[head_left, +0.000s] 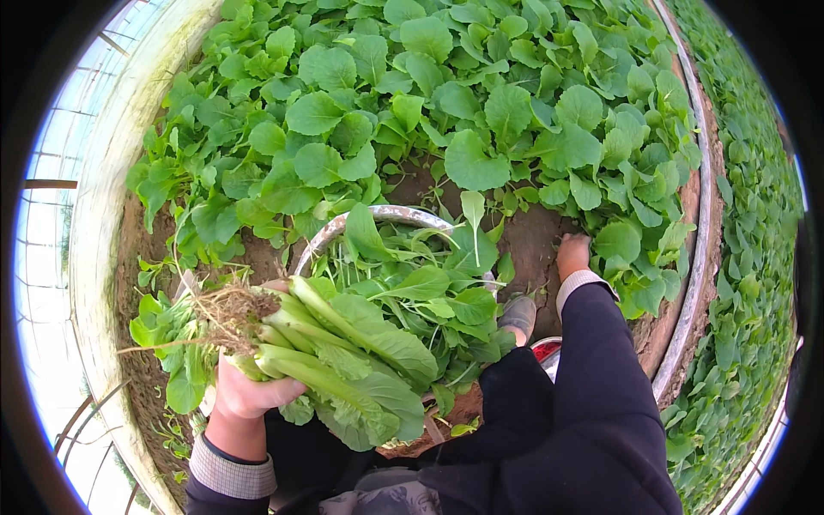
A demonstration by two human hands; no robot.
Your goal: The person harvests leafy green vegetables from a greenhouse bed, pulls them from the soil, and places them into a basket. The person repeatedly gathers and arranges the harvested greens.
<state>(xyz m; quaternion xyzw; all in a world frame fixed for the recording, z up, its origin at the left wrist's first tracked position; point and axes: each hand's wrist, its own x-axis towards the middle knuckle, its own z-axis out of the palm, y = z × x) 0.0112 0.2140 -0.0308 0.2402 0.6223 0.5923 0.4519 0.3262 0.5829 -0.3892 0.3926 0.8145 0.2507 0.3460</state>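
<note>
We see the bunch of greens (pixel 348 356) left of the middle, held up over the near left side of a round container (pixel 390 213). It lies tilted, with its tangled, soil-flecked roots (pixel 232 313) toward the left and its pale stems and broad leaves fanning to the right. Our left hand (pixel 253 390) grasps it near the root end, the thumb laid across the stems. More leaves (pixel 184 369) hang just beside the roots on the far left of the hand.

Under and beyond the bunch, loose leaves (pixel 412 279) fill the container, whose pale, worn rim shows along the far side. Our right hand (pixel 572 255) reaches down to the bare soil (pixel 528 245) at the foot of the standing plants (pixel 506 112); its fingertips are hidden, so we cannot tell whether it grips anything. Near it we see a shoe (pixel 519 316) and, beside our dark right sleeve (pixel 601 343), part of a red and white object (pixel 547 348). A pale rail (pixel 702 215) curves along the right of the bed, with more green plants (pixel 747 223) past it.
</note>
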